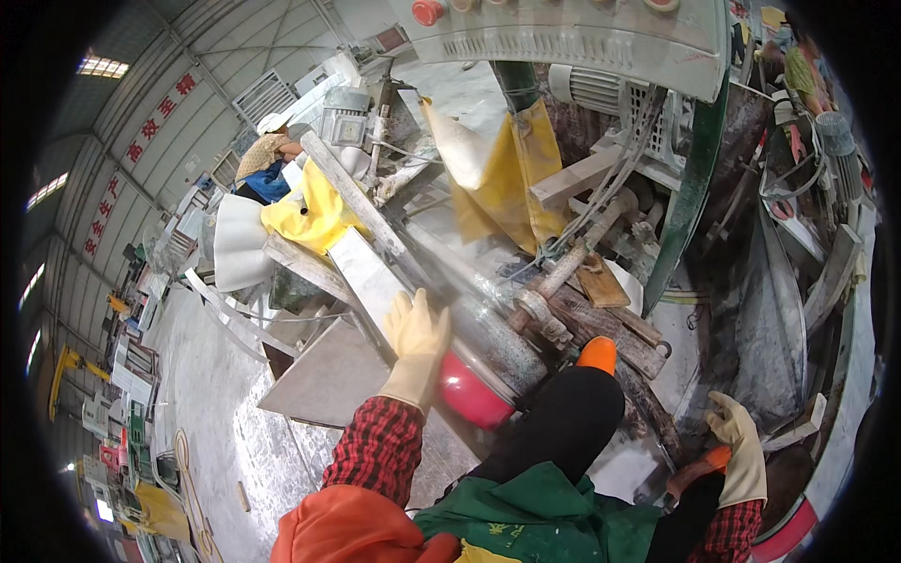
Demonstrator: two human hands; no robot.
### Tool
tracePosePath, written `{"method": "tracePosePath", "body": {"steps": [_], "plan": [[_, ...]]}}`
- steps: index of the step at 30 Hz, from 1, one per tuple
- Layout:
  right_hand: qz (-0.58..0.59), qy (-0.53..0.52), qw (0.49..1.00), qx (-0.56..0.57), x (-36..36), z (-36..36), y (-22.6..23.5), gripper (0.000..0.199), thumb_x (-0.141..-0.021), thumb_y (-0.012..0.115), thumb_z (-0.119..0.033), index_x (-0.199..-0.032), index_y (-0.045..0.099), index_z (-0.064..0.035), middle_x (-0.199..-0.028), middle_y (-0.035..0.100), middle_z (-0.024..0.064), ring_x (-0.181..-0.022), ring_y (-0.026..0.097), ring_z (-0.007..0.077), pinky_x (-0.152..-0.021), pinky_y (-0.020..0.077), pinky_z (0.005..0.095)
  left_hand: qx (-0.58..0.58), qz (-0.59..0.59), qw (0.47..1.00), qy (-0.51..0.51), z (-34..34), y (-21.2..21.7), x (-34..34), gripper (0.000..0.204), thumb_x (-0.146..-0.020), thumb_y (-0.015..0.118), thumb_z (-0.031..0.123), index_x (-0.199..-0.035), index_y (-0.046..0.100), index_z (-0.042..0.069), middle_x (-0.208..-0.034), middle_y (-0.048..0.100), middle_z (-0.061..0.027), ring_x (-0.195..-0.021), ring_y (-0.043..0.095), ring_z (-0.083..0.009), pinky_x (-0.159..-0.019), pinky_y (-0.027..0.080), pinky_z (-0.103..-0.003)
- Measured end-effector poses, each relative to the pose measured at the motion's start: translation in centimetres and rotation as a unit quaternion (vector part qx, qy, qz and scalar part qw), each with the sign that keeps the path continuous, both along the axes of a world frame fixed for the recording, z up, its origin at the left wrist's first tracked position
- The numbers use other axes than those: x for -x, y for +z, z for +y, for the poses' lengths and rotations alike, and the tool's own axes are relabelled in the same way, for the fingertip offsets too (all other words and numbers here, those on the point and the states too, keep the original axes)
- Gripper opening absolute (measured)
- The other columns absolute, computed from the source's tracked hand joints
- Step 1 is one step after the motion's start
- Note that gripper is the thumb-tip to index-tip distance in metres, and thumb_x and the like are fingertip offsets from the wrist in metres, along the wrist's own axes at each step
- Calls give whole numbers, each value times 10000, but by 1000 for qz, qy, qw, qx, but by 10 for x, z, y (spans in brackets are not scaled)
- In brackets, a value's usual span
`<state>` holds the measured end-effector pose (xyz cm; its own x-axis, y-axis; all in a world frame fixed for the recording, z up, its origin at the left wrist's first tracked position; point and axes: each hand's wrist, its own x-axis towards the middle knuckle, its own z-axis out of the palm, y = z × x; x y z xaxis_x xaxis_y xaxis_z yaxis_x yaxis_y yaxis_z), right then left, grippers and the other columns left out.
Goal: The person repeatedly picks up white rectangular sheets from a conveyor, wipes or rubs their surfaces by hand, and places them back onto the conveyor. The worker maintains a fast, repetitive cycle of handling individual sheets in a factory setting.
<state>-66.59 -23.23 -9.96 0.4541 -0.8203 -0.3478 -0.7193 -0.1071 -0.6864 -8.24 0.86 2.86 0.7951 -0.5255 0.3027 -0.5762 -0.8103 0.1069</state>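
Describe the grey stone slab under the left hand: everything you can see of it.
The grey stone slab is a long, flat, pale grey piece with a smooth, dusty face and straight cut edges. It lies tilted on the machine bed, running from upper left toward the red wheel. The gloved left hand rests flat on its near end. A yellow cloth lies beside its far end.

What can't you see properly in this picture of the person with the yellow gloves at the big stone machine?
- Head view: left hand lies flat on the stone slab; its palm and what is under it are hidden.
- Right hand hangs low by the right knee; whether it grips anything cannot be told.
- The red round thing is half covered by the slab's edge.
- A co-worker far off is too small to make out.
- The control panel is cut off by the top edge.
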Motion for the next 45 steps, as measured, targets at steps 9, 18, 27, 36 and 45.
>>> {"method": "tracePosePath", "body": {"steps": [9,18,27,36,45], "plan": [[12,7,1000,3,-6,2,14,537,-864,645,-120,-1389,563,-41,-1133,710,213,-1054,694,311,-907,529,347,-2,-12,1000,-5,1,-6,6,593,-878,660,430,-1367,559,111,-1386,485,-185,-1338,413,-336,-1123,278,-504],[-27,19,999,-1,-1,0,6,545,-877,650,-128,-1406,547,-52,-1141,705,223,-1065,695,312,-904,535,357,3,16,1000,-18,2,3,17,566,-885,653,417,-1351,570,107,-1353,505,-180,-1305,440,-328,-1104,291,-496],[54,17,998,7,-12,4,27,543,-880,668,-143,-1409,555,-90,-1126,715,216,-1063,698,302,-894,536,352,4,30,999,-23,1,6,27,555,-894,643,398,-1362,565,111,-1382,497,-180,-1302,448,-329,-1104,293,-494],[12,22,999,26,0,-1,6,528,-876,687,-168,-1388,579,-99,-1090,725,203,-1005,708,310,-870,542,356,11,-5,999,-35,0,2,34,534,-893,647,386,-1339,586,99,-1337,523,-158,-1299,448,-312,-1085,303,-494],[70,31,997,31,-10,4,25,550,-877,684,-202,-1407,561,-121,-1144,714,212,-1096,687,337,-932,534,374,12,6,999,-42,2,2,43,520,-901,639,380,-1336,591,99,-1354,520,-144,-1320,434,-301,-1112,296,-515]]}}
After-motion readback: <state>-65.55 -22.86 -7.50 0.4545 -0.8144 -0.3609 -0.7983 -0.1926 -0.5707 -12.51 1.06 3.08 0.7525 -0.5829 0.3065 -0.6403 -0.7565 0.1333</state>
